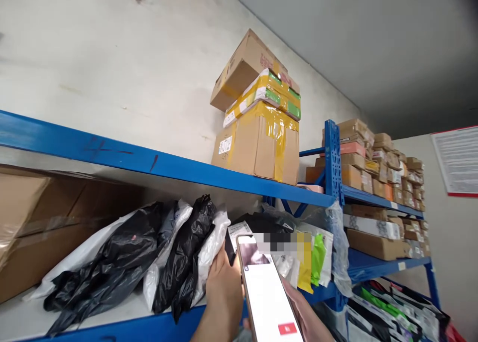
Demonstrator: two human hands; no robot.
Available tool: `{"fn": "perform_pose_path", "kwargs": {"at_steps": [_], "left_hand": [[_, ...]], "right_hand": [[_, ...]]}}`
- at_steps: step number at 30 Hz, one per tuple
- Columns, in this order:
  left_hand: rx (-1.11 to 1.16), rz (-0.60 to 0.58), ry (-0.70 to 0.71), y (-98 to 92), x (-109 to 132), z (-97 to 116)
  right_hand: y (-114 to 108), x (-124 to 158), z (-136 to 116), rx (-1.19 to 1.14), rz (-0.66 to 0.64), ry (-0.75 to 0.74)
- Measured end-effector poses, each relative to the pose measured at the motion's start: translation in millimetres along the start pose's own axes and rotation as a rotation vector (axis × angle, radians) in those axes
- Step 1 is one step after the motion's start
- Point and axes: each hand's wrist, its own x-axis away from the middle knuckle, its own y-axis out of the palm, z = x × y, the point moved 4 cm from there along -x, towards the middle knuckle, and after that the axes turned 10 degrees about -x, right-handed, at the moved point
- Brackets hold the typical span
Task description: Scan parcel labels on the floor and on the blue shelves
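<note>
Left hand (224,287) is reaching up to the middle shelf (164,327), fingers closing lightly on the edge of a white poly mailer (212,252) standing among the parcels. Right hand (306,317) is gripping a smartphone (267,292), screen lit, held upright just in front of the row.

Handling, judged: mailer is looking light and soft, film slick and crinkly, contents prob. limp; likely to sag if taken by one corner. Best hold appears to be a pinch along the upper edge or a palm under the bulk. No sign of fragile goods, though contents can't be seen.

Appearance: white glossy film, creased, leaning between black poly bags (182,252) at left and a parcel w/ printed label (239,230) at right. Taped cardboard boxes (257,143) are sitting on the top shelf above.
</note>
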Motion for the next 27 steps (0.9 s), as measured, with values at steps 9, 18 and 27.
{"fn": "perform_pose_path", "kwargs": {"at_steps": [9, 18, 27], "left_hand": [[-0.085, 0.978, 0.150, 13.2, 6.7, 0.1], [-0.054, 1.040, 0.046, 24.8, 3.7, 5.6], [-0.339, 1.013, 0.176, 17.2, 6.3, -6.2]], "right_hand": [[81.8, -12.4, -46.5, -0.026, -0.025, 0.027], [84.1, -17.0, -52.0, 0.061, 0.013, 0.051], [81.3, -22.8, -49.4, 0.026, -0.066, 0.020]]}}
